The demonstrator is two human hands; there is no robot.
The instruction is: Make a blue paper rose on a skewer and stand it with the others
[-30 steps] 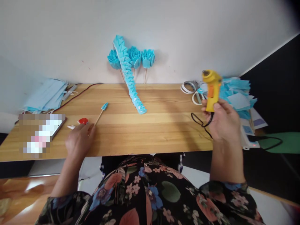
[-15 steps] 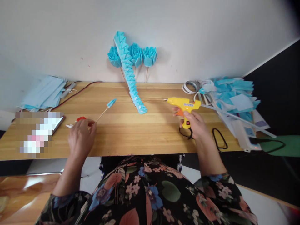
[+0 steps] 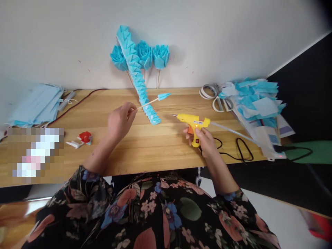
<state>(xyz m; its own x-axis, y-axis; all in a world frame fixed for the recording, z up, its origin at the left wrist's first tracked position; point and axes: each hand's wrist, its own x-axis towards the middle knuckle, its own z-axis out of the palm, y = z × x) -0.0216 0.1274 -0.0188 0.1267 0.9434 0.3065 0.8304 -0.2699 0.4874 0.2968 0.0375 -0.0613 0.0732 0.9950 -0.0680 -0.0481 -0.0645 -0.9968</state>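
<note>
My left hand (image 3: 121, 119) is closed on a thin wooden stick (image 3: 147, 103) tipped with a small blue folded bud (image 3: 164, 96). The stick points right, and its far end is raised. In my right hand (image 3: 203, 140) is a yellow hot glue gun (image 3: 193, 121), its nozzle aimed left, just below and right of the bud but apart from it. A clear glue stick (image 3: 230, 130) juts from the gun's back. Behind the stick, a long strip of pleated blue petals (image 3: 136, 71) leans on the wall across blue paper flowers (image 3: 160, 57) on stems.
Blue face masks (image 3: 37, 105) are stacked at the left by a pixelated phone (image 3: 36, 154) and a red wrapper (image 3: 85, 137). Tape rolls (image 3: 207, 92), scissors (image 3: 220, 104) and blue cut pieces (image 3: 259, 100) lie at the right. The gun's black cord (image 3: 237, 159) loops toward a white power strip (image 3: 269, 143).
My right hand has brought the glue gun leftward and turned its nozzle left. My left hand has moved right and up with the stick, bringing the bud near the nozzle.
</note>
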